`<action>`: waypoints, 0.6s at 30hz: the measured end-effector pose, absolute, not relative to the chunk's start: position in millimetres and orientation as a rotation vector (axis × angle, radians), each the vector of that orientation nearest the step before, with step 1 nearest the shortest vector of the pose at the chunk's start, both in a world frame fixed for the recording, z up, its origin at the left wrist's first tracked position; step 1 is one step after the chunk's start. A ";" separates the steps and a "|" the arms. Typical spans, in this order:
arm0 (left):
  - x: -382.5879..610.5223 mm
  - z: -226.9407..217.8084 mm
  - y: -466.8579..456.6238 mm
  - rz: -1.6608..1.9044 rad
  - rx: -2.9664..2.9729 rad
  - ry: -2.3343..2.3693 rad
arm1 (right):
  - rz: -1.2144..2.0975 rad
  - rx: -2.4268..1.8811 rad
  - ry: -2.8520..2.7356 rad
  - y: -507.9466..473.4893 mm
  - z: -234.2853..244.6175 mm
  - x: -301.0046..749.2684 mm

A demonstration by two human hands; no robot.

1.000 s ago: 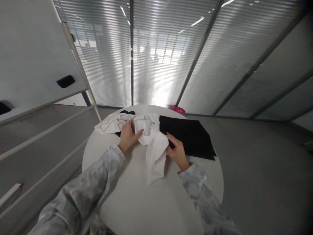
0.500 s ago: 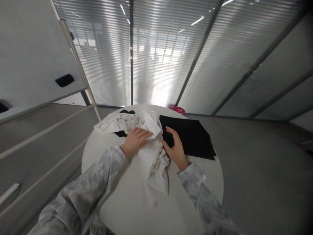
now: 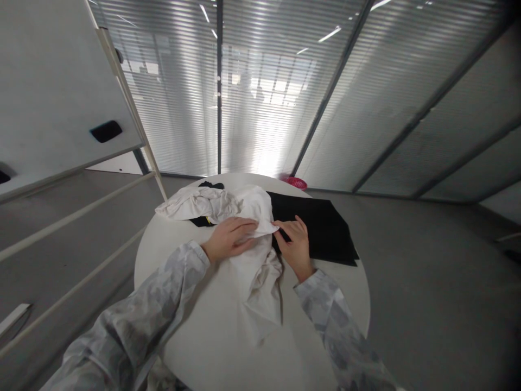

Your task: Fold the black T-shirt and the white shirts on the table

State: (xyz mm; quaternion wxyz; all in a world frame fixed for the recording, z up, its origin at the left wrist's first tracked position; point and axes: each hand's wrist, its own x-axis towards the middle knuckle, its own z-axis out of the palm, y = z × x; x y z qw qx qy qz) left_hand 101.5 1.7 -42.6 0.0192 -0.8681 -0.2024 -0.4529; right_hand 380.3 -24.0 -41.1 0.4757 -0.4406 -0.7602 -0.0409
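A crumpled white cloth (image 3: 254,271) runs down the middle of the round table, its lower end spread toward me. My left hand (image 3: 231,238) is on the cloth's left side, with the fabric between its fingers and thumb. On the other side my right hand (image 3: 293,244) pinches a small corner of the same cloth between thumb and fingertips. Under and beside that hand lies a flat black sheet-like piece (image 3: 319,225), partly covered. A bunched white fabric heap (image 3: 195,203) sits left of the cloth, with black bits showing around it.
The white round table (image 3: 199,331) stands before a glass wall with blinds (image 3: 260,125). A pink basket (image 3: 296,183) shows behind its far edge. On the left is a whiteboard (image 3: 52,70) on a frame with rails (image 3: 77,203).
My right hand has closed from an open curve into a pinch on the cloth's corner. The cloth's raised upper fold now lies flatter and is drawn to the right.
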 end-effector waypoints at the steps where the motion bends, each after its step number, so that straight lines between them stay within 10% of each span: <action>1: 101.4 -42.3 0.5 -1.481 -2.673 -0.717 | -0.098 -1.084 -1.797 -23.6 -41.1 382.7; 18: 97.9 -47.5 11.4 -1.301 -2.507 -1.489 | 0.083 -1.117 -1.380 -20.4 -34.2 391.9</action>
